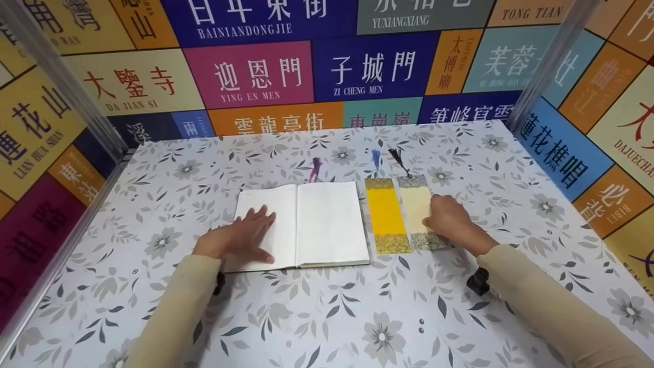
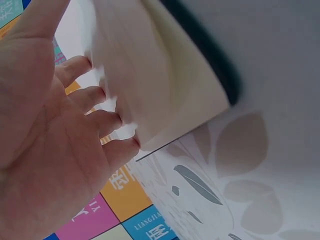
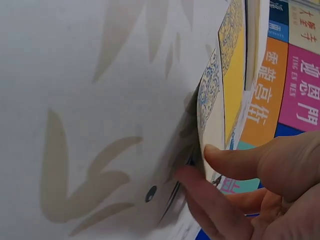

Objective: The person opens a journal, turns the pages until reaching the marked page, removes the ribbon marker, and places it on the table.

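An open notebook (image 1: 332,225) with blank white pages lies on the table. On its left page rests my left hand (image 1: 245,235), fingers spread; the left wrist view shows the fingertips touching the paper (image 2: 185,100). To the right of the notebook lie a yellow bookmark (image 1: 387,209) and a cream bookmark (image 1: 415,207), both with patterned end bands. My right hand (image 1: 452,220) pinches the cream bookmark by its right edge between thumb and fingers. In the right wrist view that edge of the cream bookmark (image 3: 209,95) is lifted off the table, casting a shadow.
A purple tassel (image 1: 315,167) sticks out above the notebook's top edge. A blue tassel (image 1: 376,157) and a black tassel (image 1: 398,158) lie beyond the bookmarks. A floral cloth (image 1: 286,317) covers the table; panels with large lettering (image 1: 250,76) stand behind and at both sides.
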Tool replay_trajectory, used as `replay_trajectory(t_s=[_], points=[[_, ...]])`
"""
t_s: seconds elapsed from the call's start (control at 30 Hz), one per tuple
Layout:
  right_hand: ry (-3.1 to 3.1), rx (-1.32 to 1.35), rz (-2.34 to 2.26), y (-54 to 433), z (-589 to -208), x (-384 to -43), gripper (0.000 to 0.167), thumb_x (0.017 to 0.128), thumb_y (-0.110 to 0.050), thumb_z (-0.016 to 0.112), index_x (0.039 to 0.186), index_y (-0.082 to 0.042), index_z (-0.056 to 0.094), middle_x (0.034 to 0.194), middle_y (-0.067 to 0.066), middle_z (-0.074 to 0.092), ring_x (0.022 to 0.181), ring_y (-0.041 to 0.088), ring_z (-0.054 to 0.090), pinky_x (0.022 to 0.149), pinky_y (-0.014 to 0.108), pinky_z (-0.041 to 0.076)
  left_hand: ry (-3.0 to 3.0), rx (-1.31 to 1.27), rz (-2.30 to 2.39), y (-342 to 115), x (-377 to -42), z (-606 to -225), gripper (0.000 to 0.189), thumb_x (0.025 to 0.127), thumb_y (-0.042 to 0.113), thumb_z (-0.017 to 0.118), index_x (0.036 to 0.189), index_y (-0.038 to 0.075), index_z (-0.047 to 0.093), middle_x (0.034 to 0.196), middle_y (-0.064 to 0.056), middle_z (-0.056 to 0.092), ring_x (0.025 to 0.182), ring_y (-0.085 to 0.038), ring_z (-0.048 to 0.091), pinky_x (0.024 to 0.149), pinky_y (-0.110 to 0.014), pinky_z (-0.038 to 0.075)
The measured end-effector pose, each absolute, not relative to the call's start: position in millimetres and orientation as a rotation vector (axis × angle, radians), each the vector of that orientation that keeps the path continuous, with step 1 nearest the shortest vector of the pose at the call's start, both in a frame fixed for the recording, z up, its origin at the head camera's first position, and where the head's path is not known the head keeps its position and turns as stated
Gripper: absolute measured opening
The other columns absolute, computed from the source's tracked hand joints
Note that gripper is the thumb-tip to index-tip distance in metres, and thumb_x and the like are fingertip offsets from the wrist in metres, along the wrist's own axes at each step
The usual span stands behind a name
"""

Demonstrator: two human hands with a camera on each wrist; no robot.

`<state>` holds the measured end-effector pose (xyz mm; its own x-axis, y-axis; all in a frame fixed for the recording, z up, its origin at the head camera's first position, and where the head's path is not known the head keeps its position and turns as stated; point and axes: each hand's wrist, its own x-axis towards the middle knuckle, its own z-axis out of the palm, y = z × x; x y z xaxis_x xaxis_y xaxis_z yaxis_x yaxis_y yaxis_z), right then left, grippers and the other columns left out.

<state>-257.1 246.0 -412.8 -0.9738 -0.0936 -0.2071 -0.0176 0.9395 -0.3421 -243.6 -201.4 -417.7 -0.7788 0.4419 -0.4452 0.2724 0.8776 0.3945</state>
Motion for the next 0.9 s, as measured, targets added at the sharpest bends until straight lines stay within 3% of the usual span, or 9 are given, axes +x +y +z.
replay_trajectory(t_s=[0.13,0.23,0.57,0.77,0.9], points=[[2.890,-0.073,-0.385,242.5,-410.5,-255.2,0.040,0.092,-0.013,0.062,0.116,0.018,0.053,0.108,0.037,0.056,0.095,0.049,0.059,0.076,0.054,0.053,2.511,0.504,0.392,-197.6,-245.0,-415.4,0.112,0.083,0.046,0.078,0.161,0.007,0.008,0.167,-0.021,-0.010,0.154,-0.045,-0.009,0.126,-0.059,0.000],[2.903,-0.070,-0.333,241.4,-409.7,-254.1,0.039,0.092,-0.013,0.060,0.114,0.018,0.053,0.109,0.038,0.056,0.098,0.052,0.059,0.080,0.057,0.053,2.514,0.497,0.385,-195.3,-245.4,-414.1,0.111,0.083,0.046,0.078,0.162,0.008,0.008,0.168,-0.020,-0.009,0.155,-0.044,-0.008,0.126,-0.059,0.000],[2.867,-0.083,-0.342,240.6,-405.2,-254.1,0.035,0.087,-0.013,0.060,0.106,0.015,0.053,0.100,0.034,0.053,0.079,0.038,0.053,0.064,0.047,0.048,2.515,0.513,0.351,-198.7,-245.0,-412.5,0.107,0.085,0.046,0.076,0.161,0.007,0.011,0.168,-0.023,-0.004,0.155,-0.046,-0.004,0.126,-0.061,0.007],[2.881,-0.068,-0.260,225.7,-397.7,-251.5,0.048,0.086,-0.014,0.059,0.122,0.016,0.050,0.112,0.036,0.052,0.091,0.047,0.060,0.076,0.060,0.053,2.511,0.484,0.350,-201.3,-243.7,-413.0,0.107,0.085,0.047,0.076,0.162,0.011,0.011,0.168,-0.020,-0.004,0.155,-0.043,-0.003,0.126,-0.061,0.007],[2.849,-0.132,-0.296,208.9,-390.6,-247.5,0.059,0.092,-0.021,0.058,0.139,0.012,0.044,0.128,0.035,0.050,0.101,0.044,0.060,0.082,0.060,0.052,2.515,0.496,0.363,-201.5,-243.0,-414.7,0.108,0.085,0.047,0.076,0.162,0.009,0.010,0.168,-0.021,-0.005,0.155,-0.045,-0.004,0.126,-0.061,0.006]])
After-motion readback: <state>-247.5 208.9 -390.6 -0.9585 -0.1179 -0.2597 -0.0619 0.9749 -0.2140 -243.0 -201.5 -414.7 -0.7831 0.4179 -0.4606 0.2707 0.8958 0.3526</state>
